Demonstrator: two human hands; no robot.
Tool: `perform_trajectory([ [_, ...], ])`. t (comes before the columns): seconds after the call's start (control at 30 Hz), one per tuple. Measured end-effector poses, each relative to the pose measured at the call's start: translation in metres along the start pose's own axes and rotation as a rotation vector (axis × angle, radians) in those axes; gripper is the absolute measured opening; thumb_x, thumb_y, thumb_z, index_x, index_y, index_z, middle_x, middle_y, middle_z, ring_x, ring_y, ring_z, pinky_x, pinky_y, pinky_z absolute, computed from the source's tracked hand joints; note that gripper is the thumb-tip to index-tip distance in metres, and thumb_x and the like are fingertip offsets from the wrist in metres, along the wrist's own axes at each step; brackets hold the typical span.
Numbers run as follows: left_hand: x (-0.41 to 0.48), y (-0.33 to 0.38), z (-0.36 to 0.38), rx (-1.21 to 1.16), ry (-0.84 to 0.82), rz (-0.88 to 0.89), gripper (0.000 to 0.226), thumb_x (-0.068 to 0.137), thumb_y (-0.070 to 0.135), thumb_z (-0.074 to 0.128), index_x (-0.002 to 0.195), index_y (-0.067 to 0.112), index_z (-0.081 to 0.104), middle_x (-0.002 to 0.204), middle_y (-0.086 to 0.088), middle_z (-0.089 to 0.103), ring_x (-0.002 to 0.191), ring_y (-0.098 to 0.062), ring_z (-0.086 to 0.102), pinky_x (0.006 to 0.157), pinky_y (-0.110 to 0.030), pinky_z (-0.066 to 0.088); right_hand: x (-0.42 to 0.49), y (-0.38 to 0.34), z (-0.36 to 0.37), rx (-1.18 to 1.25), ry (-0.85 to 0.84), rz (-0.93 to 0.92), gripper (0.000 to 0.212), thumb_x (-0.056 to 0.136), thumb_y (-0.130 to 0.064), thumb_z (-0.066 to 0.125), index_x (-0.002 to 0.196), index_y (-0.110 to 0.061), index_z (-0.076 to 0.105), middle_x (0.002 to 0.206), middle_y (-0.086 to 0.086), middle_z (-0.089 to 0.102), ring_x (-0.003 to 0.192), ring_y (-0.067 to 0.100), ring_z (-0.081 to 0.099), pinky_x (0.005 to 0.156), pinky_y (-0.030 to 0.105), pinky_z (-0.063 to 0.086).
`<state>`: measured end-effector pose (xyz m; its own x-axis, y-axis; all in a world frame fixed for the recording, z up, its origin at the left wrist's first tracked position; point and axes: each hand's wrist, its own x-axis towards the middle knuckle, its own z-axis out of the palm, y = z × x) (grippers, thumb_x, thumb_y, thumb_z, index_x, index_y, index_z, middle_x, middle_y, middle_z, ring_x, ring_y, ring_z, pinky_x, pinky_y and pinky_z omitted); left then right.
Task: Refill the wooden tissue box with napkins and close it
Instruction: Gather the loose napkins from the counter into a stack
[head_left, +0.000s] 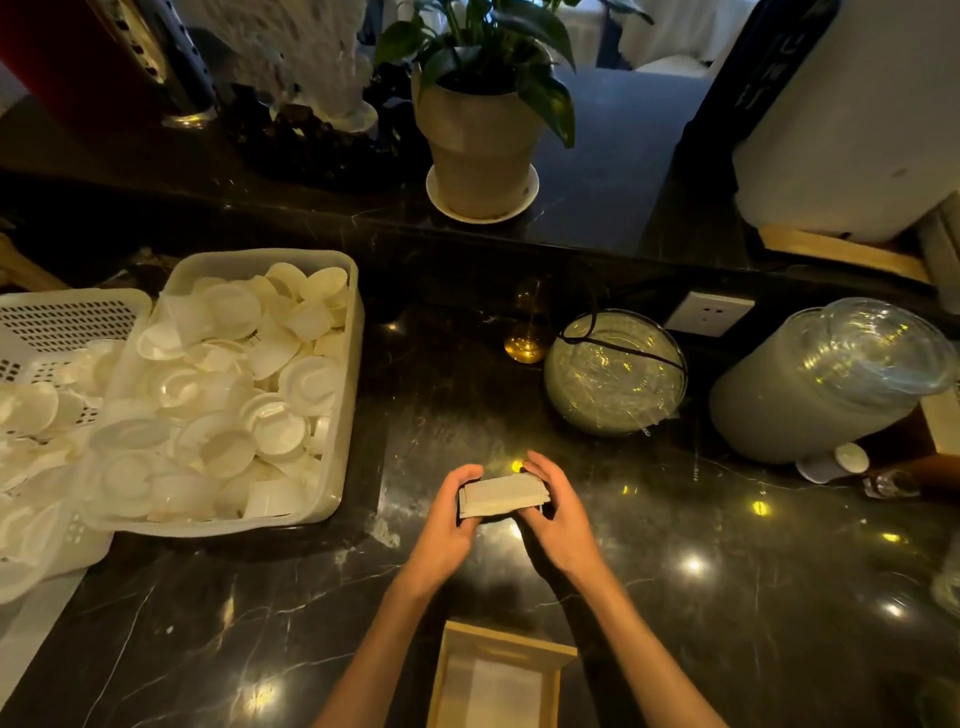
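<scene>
A stack of pale napkins (503, 494) is held just above the dark marble counter (727, 597), gripped from both sides. My left hand (452, 525) clasps its left end and my right hand (558, 512) clasps its right end. The open light wooden tissue box (452, 670) sits at the bottom edge between my forearms, below the stack, with white napkins showing inside. Its lid is not in view.
A white tub (343, 395) full of white plastic lids stands at left, beside a perforated basket (67, 317). Behind are a potted plant (480, 150), a wrapped glass bowl (615, 371), a large lidded jar (826, 384) and a wall socket (709, 313).
</scene>
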<state>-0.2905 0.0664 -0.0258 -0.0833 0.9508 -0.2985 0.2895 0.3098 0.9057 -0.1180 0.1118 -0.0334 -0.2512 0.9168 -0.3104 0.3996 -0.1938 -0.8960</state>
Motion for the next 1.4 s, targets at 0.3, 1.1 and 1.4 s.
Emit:
perform_trajectory([
  [0.3, 0.01, 0.053, -0.016, 0.009, 0.038, 0.046, 0.021, 0.096, 0.004, 0.054, 0.109, 0.019, 0.06, 0.104, -0.001, 0.063, 0.096, -0.014, 0.061, 0.077, -0.015, 0.049, -0.003, -0.048, -0.013, 0.108, 0.088, -0.018, 0.057, 0.09, -0.005, 0.063, 0.138, -0.033, 0.048, 0.121, 0.0, 0.06, 0.101, 0.01, 0.062, 0.087, 0.03, 0.056],
  [1.1, -0.254, 0.084, 0.151, -0.025, -0.196, 0.171, 0.021, 0.088, 0.001, 0.063, 0.093, 0.022, 0.061, 0.091, 0.004, 0.063, 0.089, -0.011, 0.061, 0.081, -0.028, 0.05, -0.341, 0.034, -0.104, 0.236, 0.312, 0.06, 0.061, 0.086, 0.001, 0.066, 0.127, -0.043, 0.055, 0.122, 0.0, 0.062, 0.108, 0.015, 0.063, 0.091, 0.037, 0.057],
  [1.4, -0.285, -0.001, 0.188, 0.054, -0.244, 0.1, 0.035, 0.093, 0.004, 0.06, 0.121, 0.026, 0.054, 0.12, 0.008, 0.06, 0.115, 0.0, 0.056, 0.103, -0.025, 0.047, -0.366, 0.111, -0.075, 0.191, 0.263, 0.126, 0.068, 0.086, 0.01, 0.062, 0.131, -0.039, 0.046, 0.121, -0.004, 0.064, 0.117, 0.003, 0.058, 0.094, 0.01, 0.043],
])
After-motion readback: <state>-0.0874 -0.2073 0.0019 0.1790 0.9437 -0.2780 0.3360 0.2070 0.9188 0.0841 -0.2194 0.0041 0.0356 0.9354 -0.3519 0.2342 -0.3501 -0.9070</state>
